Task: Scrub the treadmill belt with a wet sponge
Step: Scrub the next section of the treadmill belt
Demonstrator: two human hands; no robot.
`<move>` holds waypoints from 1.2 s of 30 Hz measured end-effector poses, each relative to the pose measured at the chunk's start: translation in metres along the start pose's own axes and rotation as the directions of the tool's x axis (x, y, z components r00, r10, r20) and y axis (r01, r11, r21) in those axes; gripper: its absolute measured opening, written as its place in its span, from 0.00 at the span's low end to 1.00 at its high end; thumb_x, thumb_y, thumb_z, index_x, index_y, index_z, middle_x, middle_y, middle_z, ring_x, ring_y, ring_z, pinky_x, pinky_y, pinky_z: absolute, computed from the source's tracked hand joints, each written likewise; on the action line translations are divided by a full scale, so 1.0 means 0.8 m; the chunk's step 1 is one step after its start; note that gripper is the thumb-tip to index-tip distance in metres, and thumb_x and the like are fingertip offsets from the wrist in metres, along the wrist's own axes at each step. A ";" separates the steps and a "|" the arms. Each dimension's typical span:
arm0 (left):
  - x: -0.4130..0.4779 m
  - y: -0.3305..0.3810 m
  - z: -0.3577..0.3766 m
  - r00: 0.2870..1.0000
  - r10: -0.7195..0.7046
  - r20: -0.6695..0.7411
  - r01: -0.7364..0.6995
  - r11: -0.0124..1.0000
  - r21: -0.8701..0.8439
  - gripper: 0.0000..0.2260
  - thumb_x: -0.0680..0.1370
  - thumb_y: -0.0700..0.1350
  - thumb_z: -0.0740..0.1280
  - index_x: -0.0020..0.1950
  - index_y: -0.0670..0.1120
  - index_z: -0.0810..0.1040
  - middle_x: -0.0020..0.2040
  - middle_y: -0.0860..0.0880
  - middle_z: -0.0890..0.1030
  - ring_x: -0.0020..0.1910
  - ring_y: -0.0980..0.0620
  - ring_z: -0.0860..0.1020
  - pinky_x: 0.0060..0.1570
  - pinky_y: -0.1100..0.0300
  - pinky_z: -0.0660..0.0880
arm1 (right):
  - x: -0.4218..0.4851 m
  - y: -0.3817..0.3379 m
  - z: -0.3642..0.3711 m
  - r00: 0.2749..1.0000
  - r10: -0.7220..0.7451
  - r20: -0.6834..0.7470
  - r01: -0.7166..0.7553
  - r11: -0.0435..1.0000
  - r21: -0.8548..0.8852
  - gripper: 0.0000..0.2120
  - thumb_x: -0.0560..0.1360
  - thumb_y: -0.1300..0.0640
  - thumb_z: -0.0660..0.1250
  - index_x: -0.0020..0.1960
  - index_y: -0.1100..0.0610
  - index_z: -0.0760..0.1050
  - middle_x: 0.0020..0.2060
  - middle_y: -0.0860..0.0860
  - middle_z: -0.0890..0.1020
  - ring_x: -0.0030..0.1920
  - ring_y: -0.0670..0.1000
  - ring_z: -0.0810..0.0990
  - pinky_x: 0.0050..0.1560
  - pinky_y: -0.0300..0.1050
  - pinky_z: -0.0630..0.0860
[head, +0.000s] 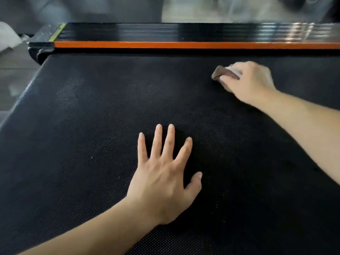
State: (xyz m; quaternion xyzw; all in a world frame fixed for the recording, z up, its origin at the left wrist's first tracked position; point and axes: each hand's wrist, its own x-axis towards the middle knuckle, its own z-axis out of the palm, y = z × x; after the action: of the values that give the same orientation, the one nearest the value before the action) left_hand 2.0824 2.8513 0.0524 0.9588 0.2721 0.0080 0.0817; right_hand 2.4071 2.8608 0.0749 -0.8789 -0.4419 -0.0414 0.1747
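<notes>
The sponge (223,73), brownish and blurred, was seen at the far right of the treadmill belt (92,116), lying on the belt surface and gripped from above by the right hand (252,81), whose fingers were curled over it. It was judged to be soft, light and easily squashed. If wet, it was likely to be slippery in the hand, so a hold across its top with the fingers wrapped over its edges was thought the soundest. The belt itself was black and finely dotted, a texture expected to drag on the sponge and hold dirt in its pits. The belt was also judged liable to slide on its rollers under a push. The left hand (163,173) was laid flat on the belt near the middle, fingers straight and spread, well apart from the sponge. Just beyond the sponge the belt's far edge was bounded by an orange strip (184,44) and a glossy black side rail (147,32). At the left the belt curved down beside a black end cap (39,52). Wide bare belt lay open to the left of the sponge and nearer to the person.
</notes>
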 end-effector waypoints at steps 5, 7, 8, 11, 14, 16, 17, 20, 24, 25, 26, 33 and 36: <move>0.000 -0.003 0.001 1.000 -0.005 -0.007 0.005 1.000 -0.012 0.35 0.79 0.69 0.47 0.83 0.55 0.51 0.84 0.42 0.44 0.82 0.41 0.35 0.77 0.35 0.35 | -0.004 0.006 -0.020 0.963 0.249 -0.101 -0.248 0.968 0.023 0.12 0.78 0.42 0.64 0.49 0.50 0.78 0.47 0.52 0.82 0.52 0.60 0.79 0.56 0.54 0.71; 0.000 -0.004 0.001 1.000 -0.003 -0.005 0.003 1.000 -0.021 0.35 0.79 0.69 0.47 0.83 0.55 0.51 0.84 0.43 0.44 0.82 0.42 0.35 0.77 0.35 0.36 | -0.047 -0.012 -0.016 0.991 0.132 -0.011 -0.130 0.987 0.096 0.11 0.77 0.43 0.66 0.45 0.49 0.79 0.43 0.50 0.81 0.46 0.56 0.79 0.51 0.51 0.74; 0.000 -0.004 0.002 1.000 -0.002 -0.004 0.002 1.000 -0.019 0.35 0.79 0.69 0.46 0.83 0.55 0.51 0.84 0.43 0.44 0.82 0.42 0.35 0.77 0.35 0.36 | -0.073 -0.017 -0.021 0.997 0.064 0.043 -0.070 0.988 0.140 0.11 0.78 0.44 0.67 0.41 0.49 0.78 0.40 0.47 0.78 0.42 0.54 0.78 0.48 0.50 0.73; 0.000 -0.004 0.003 1.000 -0.001 -0.014 0.001 1.000 -0.016 0.35 0.79 0.69 0.46 0.83 0.55 0.52 0.84 0.42 0.46 0.82 0.41 0.37 0.78 0.35 0.36 | -0.092 0.013 -0.040 0.998 0.046 0.030 -0.048 0.997 0.060 0.14 0.78 0.46 0.67 0.36 0.48 0.75 0.35 0.45 0.74 0.41 0.55 0.77 0.50 0.53 0.72; 0.000 -0.004 0.005 1.000 -0.003 -0.018 0.002 1.000 -0.013 0.35 0.79 0.69 0.47 0.83 0.54 0.54 0.84 0.42 0.48 0.83 0.41 0.39 0.78 0.35 0.36 | -0.074 0.042 -0.051 0.960 0.259 -0.108 -0.261 0.965 -0.001 0.15 0.79 0.43 0.64 0.44 0.54 0.78 0.39 0.52 0.79 0.46 0.61 0.79 0.53 0.55 0.72; 0.000 -0.003 0.006 1.000 -0.003 -0.016 0.003 1.000 -0.010 0.35 0.79 0.69 0.47 0.83 0.54 0.54 0.84 0.41 0.49 0.83 0.41 0.40 0.78 0.35 0.37 | -0.099 0.029 -0.043 0.974 0.202 -0.103 -0.203 0.979 0.000 0.15 0.78 0.41 0.63 0.45 0.52 0.78 0.41 0.53 0.79 0.45 0.60 0.78 0.52 0.54 0.72; 0.000 -0.003 0.007 1.000 -0.004 -0.015 0.004 1.000 -0.007 0.35 0.79 0.69 0.46 0.83 0.54 0.54 0.84 0.41 0.49 0.83 0.41 0.40 0.78 0.35 0.38 | -0.121 0.017 -0.038 0.990 0.124 -0.068 -0.121 0.992 0.041 0.14 0.78 0.41 0.64 0.44 0.51 0.78 0.41 0.51 0.78 0.42 0.57 0.78 0.51 0.53 0.72; 0.001 0.000 0.006 1.000 -0.007 -0.016 0.007 1.000 -0.003 0.36 0.79 0.69 0.46 0.83 0.54 0.54 0.84 0.41 0.48 0.83 0.41 0.40 0.78 0.35 0.37 | -0.192 -0.011 -0.038 0.990 -0.133 0.043 0.124 0.979 0.164 0.14 0.77 0.41 0.65 0.43 0.50 0.80 0.37 0.46 0.76 0.37 0.50 0.76 0.47 0.53 0.74; 0.000 0.000 0.005 1.000 -0.007 -0.013 0.007 1.000 -0.002 0.36 0.78 0.69 0.45 0.83 0.54 0.54 0.84 0.41 0.48 0.83 0.40 0.40 0.78 0.36 0.37 | -0.151 0.031 -0.047 0.997 0.003 -0.077 -0.003 1.000 0.011 0.14 0.79 0.43 0.65 0.43 0.52 0.78 0.36 0.46 0.73 0.40 0.55 0.74 0.51 0.56 0.73; 0.000 -0.001 0.005 1.000 -0.009 -0.016 0.009 1.000 -0.002 0.36 0.78 0.69 0.45 0.83 0.54 0.54 0.84 0.41 0.48 0.83 0.40 0.40 0.78 0.36 0.36 | -0.141 0.039 -0.048 0.989 0.104 -0.107 -0.105 0.994 -0.004 0.15 0.79 0.42 0.64 0.47 0.54 0.79 0.39 0.49 0.75 0.42 0.57 0.75 0.53 0.56 0.72; 0.000 0.000 0.004 1.000 -0.010 -0.019 0.010 1.000 -0.002 0.36 0.78 0.69 0.45 0.83 0.54 0.54 0.84 0.41 0.48 0.83 0.40 0.40 0.78 0.37 0.36 | -0.139 0.040 -0.048 0.979 0.161 -0.123 -0.163 0.987 -0.001 0.16 0.79 0.42 0.64 0.48 0.54 0.79 0.41 0.52 0.76 0.44 0.60 0.77 0.53 0.57 0.73; -0.001 -0.001 0.005 1.000 -0.005 -0.015 0.005 1.000 0.004 0.36 0.78 0.69 0.45 0.84 0.54 0.53 0.84 0.41 0.47 0.83 0.40 0.40 0.78 0.37 0.36 | -0.243 0.004 -0.055 0.989 -0.151 -0.005 0.150 0.975 0.165 0.16 0.76 0.40 0.66 0.42 0.52 0.82 0.33 0.46 0.74 0.32 0.49 0.74 0.38 0.52 0.75; 0.000 0.000 0.003 1.000 -0.009 -0.003 0.009 1.000 0.010 0.37 0.78 0.69 0.43 0.84 0.54 0.52 0.84 0.42 0.46 0.83 0.41 0.39 0.78 0.37 0.36 | -0.198 0.044 -0.059 0.987 0.114 -0.110 -0.111 0.993 0.039 0.16 0.76 0.41 0.65 0.40 0.53 0.79 0.34 0.47 0.73 0.39 0.57 0.79 0.47 0.57 0.76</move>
State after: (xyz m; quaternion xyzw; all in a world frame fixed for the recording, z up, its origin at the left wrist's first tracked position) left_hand 2.0821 2.8509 0.0496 0.9579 0.2767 0.0078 0.0767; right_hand 2.3433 2.7044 0.0737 -0.8958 -0.3817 -0.0736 0.2156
